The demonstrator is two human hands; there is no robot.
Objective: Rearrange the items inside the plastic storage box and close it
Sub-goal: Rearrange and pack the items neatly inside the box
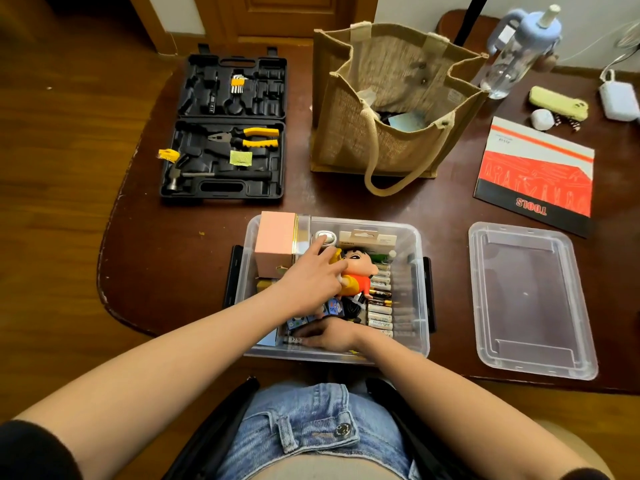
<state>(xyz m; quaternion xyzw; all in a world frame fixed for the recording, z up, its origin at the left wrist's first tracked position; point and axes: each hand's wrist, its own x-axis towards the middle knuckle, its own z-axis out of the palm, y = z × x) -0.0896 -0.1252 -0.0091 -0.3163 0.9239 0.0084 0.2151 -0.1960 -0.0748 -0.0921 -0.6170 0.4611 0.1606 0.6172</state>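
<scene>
Clear plastic storage box [417, 282] at the near edge of the dark table [346, 199], uncovered, its lid [530, 299] lying flat just to the right on bare tabletop. The left hand [311, 280] reaches in with the index finger extended onto a small white oval case [327, 237] near the far wall, between a pink carton [275, 242] and a cartoon figurine [356, 275]. The right hand [330, 336] lies against the near wall on small items, fingers loosely extended; its grasp cannot be determined.
</scene>
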